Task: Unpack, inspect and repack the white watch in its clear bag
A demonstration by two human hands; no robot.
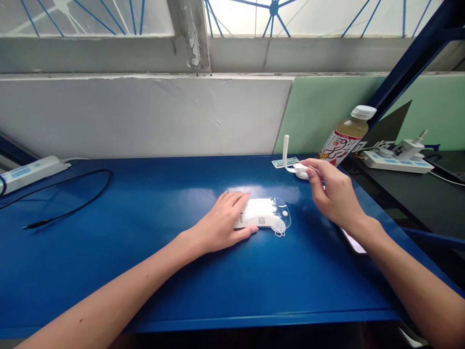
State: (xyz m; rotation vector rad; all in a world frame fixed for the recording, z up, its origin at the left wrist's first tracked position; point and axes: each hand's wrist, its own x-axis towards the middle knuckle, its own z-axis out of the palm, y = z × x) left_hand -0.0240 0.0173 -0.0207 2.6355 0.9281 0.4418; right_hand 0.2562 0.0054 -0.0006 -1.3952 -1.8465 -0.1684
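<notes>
Clear plastic pouch (278,213) under our flat, open left hand (225,219) should be pressed evenly to the blue surface (145,242), while our right hand (332,194) pinches the white cable (286,152) in a closed grip.

Left forearm (145,281): bare, enters from lower left, runs up and to the right. Wrist close to straight. My left hand (225,220) lies palm down, fingers (236,199) extended and held close together, pointing up and right. Thumb spread out along the near side. Hand flat, not curled.

Right forearm (410,283): bare, enters from lower right, angled up and to the left. Wrist slightly bent, back of the hand toward me. My right hand (334,194) sits farther out than the left. Thumb and forefinger tips (313,169) pressed in a tight pinch, pointing left; remaining fingers loosely curled beneath. Hands apart, not touching each other.
</notes>
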